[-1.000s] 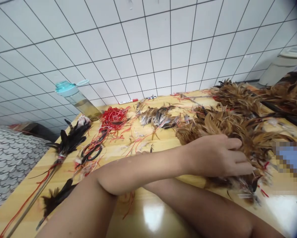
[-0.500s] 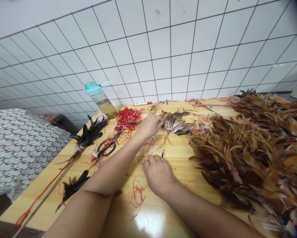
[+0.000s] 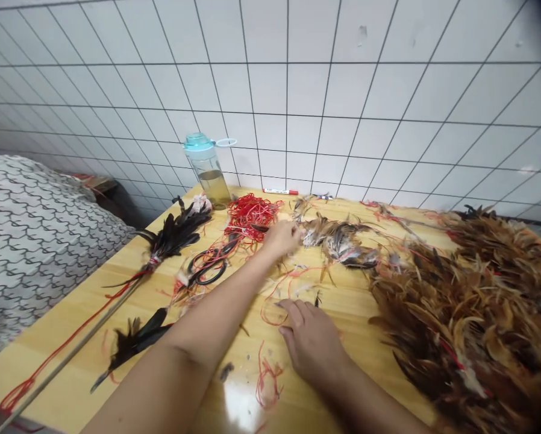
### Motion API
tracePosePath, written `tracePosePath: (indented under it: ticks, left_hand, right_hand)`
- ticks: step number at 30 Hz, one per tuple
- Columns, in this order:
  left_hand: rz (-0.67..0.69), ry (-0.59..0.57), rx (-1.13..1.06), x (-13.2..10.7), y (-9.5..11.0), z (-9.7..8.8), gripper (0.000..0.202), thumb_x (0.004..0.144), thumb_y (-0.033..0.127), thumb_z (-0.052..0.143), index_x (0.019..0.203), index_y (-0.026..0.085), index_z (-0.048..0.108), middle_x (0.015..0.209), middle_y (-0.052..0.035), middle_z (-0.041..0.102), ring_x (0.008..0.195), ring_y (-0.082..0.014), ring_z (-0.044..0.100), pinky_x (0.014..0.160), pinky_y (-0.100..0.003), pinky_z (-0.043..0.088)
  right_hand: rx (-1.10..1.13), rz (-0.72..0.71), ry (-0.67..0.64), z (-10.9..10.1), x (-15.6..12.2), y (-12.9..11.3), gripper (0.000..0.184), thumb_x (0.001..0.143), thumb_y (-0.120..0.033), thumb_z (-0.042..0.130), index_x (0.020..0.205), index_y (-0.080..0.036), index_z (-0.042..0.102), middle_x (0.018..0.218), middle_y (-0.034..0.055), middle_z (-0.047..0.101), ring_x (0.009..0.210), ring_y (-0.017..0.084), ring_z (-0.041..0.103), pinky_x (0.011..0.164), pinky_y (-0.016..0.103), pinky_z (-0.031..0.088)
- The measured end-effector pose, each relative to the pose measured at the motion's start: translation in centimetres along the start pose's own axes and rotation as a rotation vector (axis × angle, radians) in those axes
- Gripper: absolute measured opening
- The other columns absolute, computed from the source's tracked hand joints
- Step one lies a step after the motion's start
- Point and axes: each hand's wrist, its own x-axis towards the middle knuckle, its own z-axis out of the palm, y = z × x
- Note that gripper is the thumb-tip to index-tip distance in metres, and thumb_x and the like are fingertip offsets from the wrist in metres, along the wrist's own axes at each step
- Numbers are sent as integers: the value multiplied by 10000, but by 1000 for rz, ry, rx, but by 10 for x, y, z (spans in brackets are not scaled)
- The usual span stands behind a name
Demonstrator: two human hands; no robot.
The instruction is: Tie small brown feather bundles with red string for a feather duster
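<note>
My left hand (image 3: pixel 282 239) reaches far across the table with its fingers curled together, at the left end of a pile of loose brown and grey feathers (image 3: pixel 338 238). Whatever its fingertips pinch is hidden. Nearer to me, my right hand (image 3: pixel 313 340) rests low over the wood, thumb apart from the bent fingers. A thin loop of red string (image 3: pixel 262 310) lies by its fingertips. Beyond my left wrist sits a tangled heap of red string (image 3: pixel 252 211). Black-handled scissors (image 3: pixel 207 268) lie left of my forearm, partly under string.
Brown feather bundles (image 3: pixel 473 307) cover the right side of the table. At left lies a stick (image 3: pixel 71 355) tipped with black feathers (image 3: pixel 173 237), near loose black feathers (image 3: pixel 135 337). A water bottle (image 3: pixel 212 181) and red marker (image 3: pixel 280 191) stand and lie by the tiled wall.
The view has shifted, so the whole table sits differently in the picture. My left hand stays by the feather pile. My right thumb has spread away from its fingers.
</note>
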Motion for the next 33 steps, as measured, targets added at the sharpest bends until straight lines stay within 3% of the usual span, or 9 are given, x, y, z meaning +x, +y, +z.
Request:
tracePosePath:
  ticks: [2,6,10,13,17,21,26,33]
  left_hand:
    - [37,-31,25,-4,7,6,301,814,452,531,772,178,649,865,-100,663,820,-222,593,723,-298,425]
    - [73,-14,52,-8,14,14,185,820,291,511,833,169,649,914,-123,656,881,-241,601,771,-319,439]
    - [53,21,-65,-3,7,13,150,812,226,491,808,186,635,893,-85,658,874,-202,591,775,-289,431]
    - [28,55,-253,4,2,11,129,794,237,511,755,174,617,819,-49,645,790,-161,568,734,-259,416]
    - [-23,60,-531,7,0,11,167,787,304,531,719,163,589,678,8,571,643,-114,492,629,-222,371]
    - [-25,19,-747,3,0,13,227,781,369,544,710,155,567,628,32,519,605,-94,447,608,-207,350]
    - [-37,-15,-975,1,1,15,282,750,431,576,714,155,536,617,46,465,587,-79,399,596,-197,331]
    - [-6,-117,-1003,-1,6,18,267,731,404,617,735,147,547,648,33,484,607,-81,420,599,-204,346]
  right_hand:
    - [59,-2,-6,-1,-1,2,418,875,-221,477,1291,-179,482,1192,111,601,1050,223,548,934,359,419]
    - [205,20,-38,-8,2,5,484,812,-209,539,1293,-184,485,1215,99,599,1092,209,544,952,343,411]
    - [393,133,-182,-26,13,11,308,805,-185,515,1094,-214,619,883,28,667,807,160,602,742,280,461]
    - [548,211,-247,-51,27,25,235,856,-246,459,966,-194,659,752,8,645,667,134,570,616,245,439]
    - [546,270,-52,-78,56,56,230,825,-350,508,838,-181,662,677,2,619,639,144,552,629,273,430]
    - [737,442,367,-64,89,84,321,754,-475,543,787,-162,611,586,-21,548,543,129,502,567,268,407]
    - [967,544,495,-26,111,93,424,645,-553,618,794,-159,569,550,-39,521,480,110,472,513,256,395]
    - [850,492,602,-8,107,102,385,755,-498,554,934,-160,598,651,2,573,563,141,501,546,271,428]
